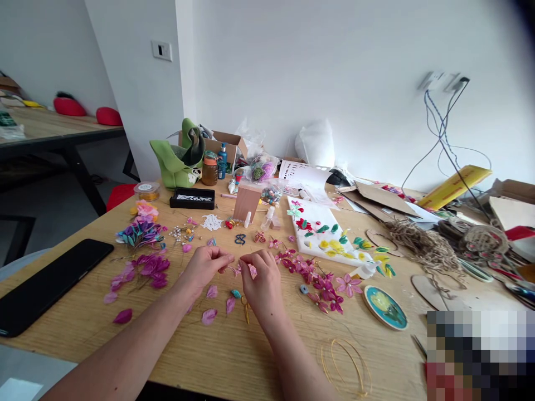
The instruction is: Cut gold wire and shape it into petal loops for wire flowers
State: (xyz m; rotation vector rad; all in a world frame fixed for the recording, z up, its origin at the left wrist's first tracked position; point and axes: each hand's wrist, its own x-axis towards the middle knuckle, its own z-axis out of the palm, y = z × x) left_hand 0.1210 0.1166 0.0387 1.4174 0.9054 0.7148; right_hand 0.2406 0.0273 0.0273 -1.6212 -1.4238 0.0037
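Note:
My left hand (pixel 209 264) hovers over the middle of the table, thumb and fingertips pinched together; what they pinch is too small to make out. Close by on the right, my right hand (pixel 262 278) is closed, with a small pink petal flower (pixel 252 271) at its fingers. Loose pink petals (pixel 209 316) lie below the hands, along with a teal bead-like piece (pixel 236 293) and small gold scissors (pixel 246 309). Finished magenta flowers (pixel 326 284) on wire stems lie right of my right hand. Bunched magenta petals (pixel 154 268) lie left of my left hand.
A black phone-like slab (pixel 54 284) lies at left. Behind stand a green felt bag (pixel 175 161), a jar (pixel 209 169) and a black tray (pixel 192 199). A white foam board (pixel 307 223) holds yellow and red flowers. A round painted piece (pixel 385 308), twine (pixel 430 250) and coiled gold wire (pixel 345 367) lie at right.

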